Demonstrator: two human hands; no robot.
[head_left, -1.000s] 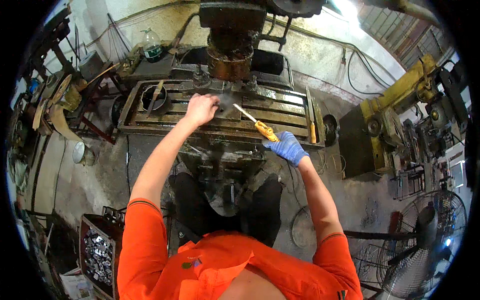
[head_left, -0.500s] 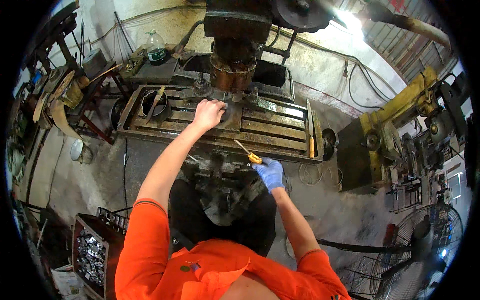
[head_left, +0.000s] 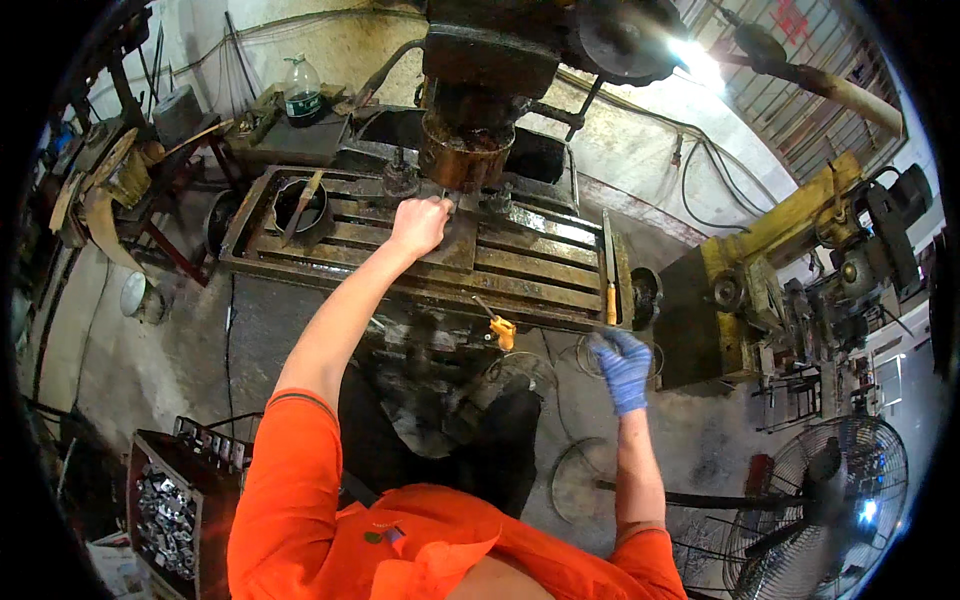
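Note:
My bare left hand (head_left: 418, 226) is closed at the middle of the slotted metal machine table (head_left: 545, 262), just below the rusty round spindle head (head_left: 465, 150). A small bit of metal shows by its fingertips; what the fingers hold is hidden. My right hand (head_left: 622, 370), in a blue glove, is in the air off the table's front right corner, fingers loosely bent and apart, nothing seen in them. A yellow-handled screwdriver (head_left: 502, 332) rests by the table's front edge, between my two hands, its shaft pointing up and left. What supports it is unclear.
On the table's left stands a round pot (head_left: 318, 212) with a brush across it; along its right edge lies a wooden-handled long tool (head_left: 611, 300). A box of metal parts (head_left: 165, 520) is at lower left, a fan (head_left: 820, 500) at lower right, a yellow machine (head_left: 735, 270) at right.
My right hand has let go of the screwdriver and moved right, away from it. The screwdriver stays by the table's front edge. My left hand keeps its place under the spindle head.

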